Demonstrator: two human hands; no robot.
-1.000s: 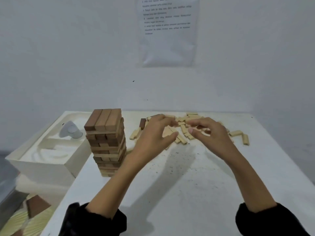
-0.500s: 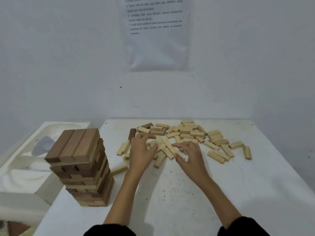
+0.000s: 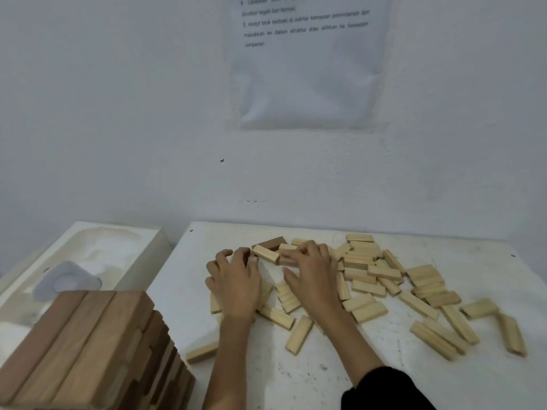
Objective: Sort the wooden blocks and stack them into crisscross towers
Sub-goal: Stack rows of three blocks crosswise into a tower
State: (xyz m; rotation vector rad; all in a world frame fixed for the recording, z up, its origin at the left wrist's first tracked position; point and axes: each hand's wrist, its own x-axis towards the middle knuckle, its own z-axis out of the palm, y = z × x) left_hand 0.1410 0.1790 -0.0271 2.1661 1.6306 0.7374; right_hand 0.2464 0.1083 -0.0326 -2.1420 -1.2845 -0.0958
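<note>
A tall crisscross tower (image 3: 88, 347) of brown and pale blocks stands at the lower left, close to the camera. Several loose pale wooden blocks (image 3: 381, 273) lie scattered over the white table (image 3: 384, 380). A dark brown block (image 3: 270, 243) lies at the pile's far edge. My left hand (image 3: 233, 282) reaches into the pile's left end, its fingers curled round another dark brown block (image 3: 244, 253). My right hand (image 3: 313, 276) is beside it, fingers bent down onto blocks near the pile's far middle. Whether it holds one is hidden.
A white moulded tray (image 3: 124, 241) holding a grey-white object (image 3: 66, 281) sits left of the table, behind the tower. A printed sheet (image 3: 305, 69) hangs on the wall behind. The table's far edge meets the wall.
The view has moved closer and lower, so the tower now fills the lower left. Both hands have reached further back into the pile, and the left now has a dark block at its fingertips.
</note>
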